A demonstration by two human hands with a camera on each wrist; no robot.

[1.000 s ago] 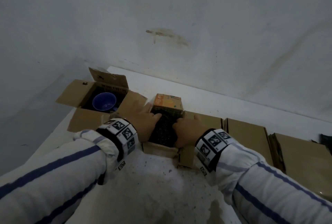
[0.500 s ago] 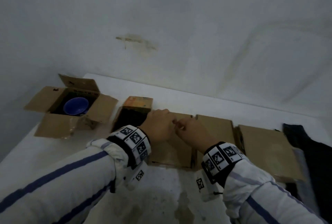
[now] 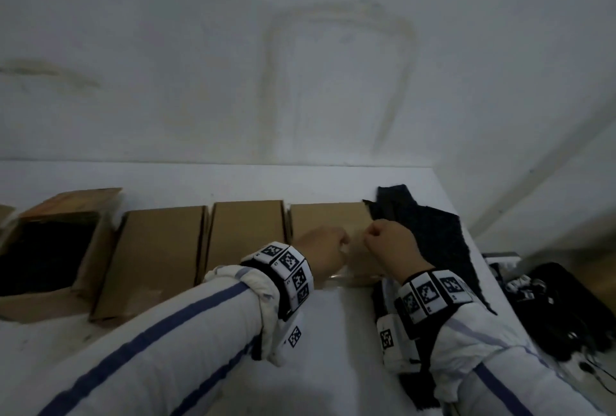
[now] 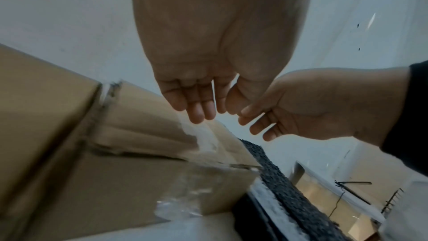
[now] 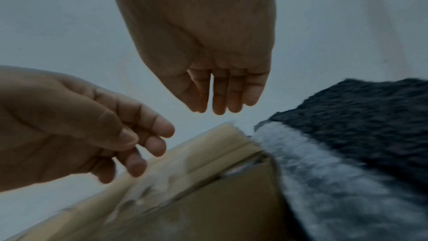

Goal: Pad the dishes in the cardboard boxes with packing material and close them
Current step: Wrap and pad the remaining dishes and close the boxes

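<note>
Right now both hands hover just over the rightmost closed box (image 3: 328, 219), which lies directly beneath them, its top flaps meeting under clear tape (image 4: 203, 138). Left hand (image 3: 321, 254) and right hand (image 3: 390, 245) sit side by side, fingertips almost meeting, fingers loosely bent and holding nothing. That box runs lengthwise away from the person. Dark padding (image 3: 433, 235) lies against its right side. To its left stand two more closed boxes (image 3: 156, 249), then an open box (image 3: 96, 245) lined with dark material.
</note>
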